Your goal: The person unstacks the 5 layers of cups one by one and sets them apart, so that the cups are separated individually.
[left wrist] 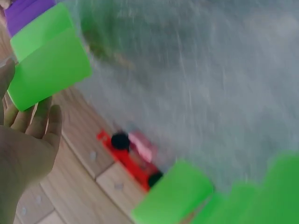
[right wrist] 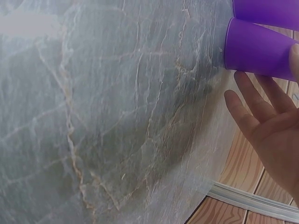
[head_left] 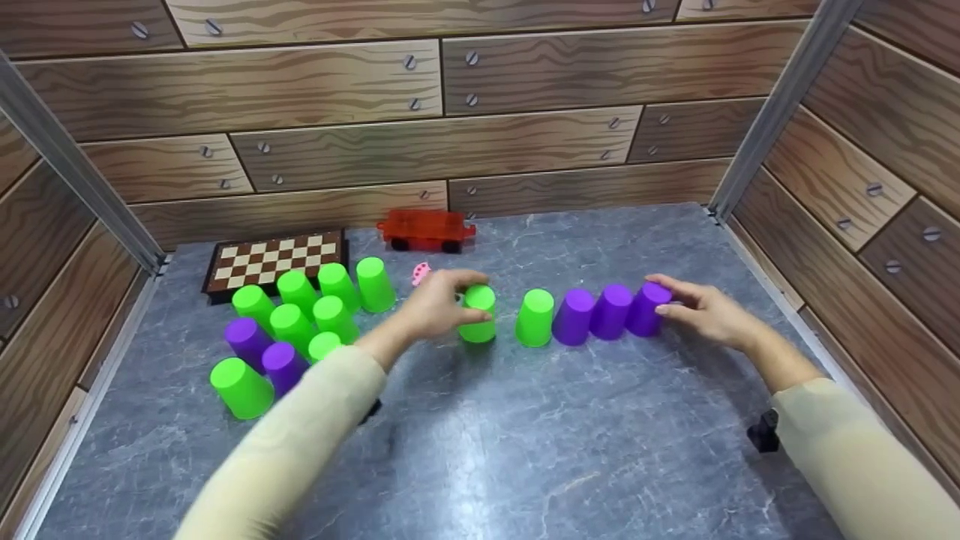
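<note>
In the head view my left hand (head_left: 437, 304) holds an upside-down green cup (head_left: 478, 313) between thumb and fingers, near the middle of the table. The left wrist view also shows this green cup (left wrist: 51, 70) against the left hand (left wrist: 30, 142). To its right stand another green cup (head_left: 535, 319) and three purple cups in a row, all upside down. My right hand (head_left: 709, 311) grips the rightmost purple cup (head_left: 648, 309), thumb in front and fingers behind. In the right wrist view the right hand (right wrist: 273, 119) lies beside the purple cup (right wrist: 259, 49), lower fingers spread.
A group of several green cups (head_left: 241, 388) and two purple cups (head_left: 247, 341) stands at the left, partly behind my left sleeve. Behind them lies a chessboard (head_left: 274, 261). A red toy wagon (head_left: 426, 229) and a small pink piece (head_left: 421, 273) are near the back wall.
</note>
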The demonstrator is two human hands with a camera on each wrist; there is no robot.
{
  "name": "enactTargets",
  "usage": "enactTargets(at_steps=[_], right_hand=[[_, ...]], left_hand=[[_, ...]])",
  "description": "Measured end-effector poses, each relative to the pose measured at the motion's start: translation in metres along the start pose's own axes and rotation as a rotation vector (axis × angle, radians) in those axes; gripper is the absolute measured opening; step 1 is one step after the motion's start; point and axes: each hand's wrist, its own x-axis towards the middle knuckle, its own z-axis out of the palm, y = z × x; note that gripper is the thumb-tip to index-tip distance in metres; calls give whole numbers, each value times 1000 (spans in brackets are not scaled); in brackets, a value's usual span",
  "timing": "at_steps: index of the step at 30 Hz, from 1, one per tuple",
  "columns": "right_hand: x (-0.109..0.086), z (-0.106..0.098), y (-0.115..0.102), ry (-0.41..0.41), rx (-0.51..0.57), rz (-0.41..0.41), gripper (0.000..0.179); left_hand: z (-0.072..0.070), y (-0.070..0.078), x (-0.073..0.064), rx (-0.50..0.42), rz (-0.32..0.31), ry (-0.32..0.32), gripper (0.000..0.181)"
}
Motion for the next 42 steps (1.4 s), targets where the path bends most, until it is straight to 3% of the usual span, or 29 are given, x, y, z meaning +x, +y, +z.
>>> enactTargets(at_steps=[3, 9, 15, 27, 42], right_hand=[[0, -2, 1, -6, 3, 13, 63], [-2, -6, 3, -10, -2, 22, 64], [-2, -7, 6, -10, -7, 23, 65], [-4, -3, 9, -11, -10, 20, 64], [1, -1, 2, -1, -25, -2, 63]], left_hand=[[-23, -2, -7, 22, 18, 13, 56], [-68, -10, -23, 52, -26, 22, 54], [-95, -25, -40, 115, -35, 8, 54], [-105, -54, -58, 172, -77, -33, 55], [-112, -67, -64, 226, -86, -36, 55]])
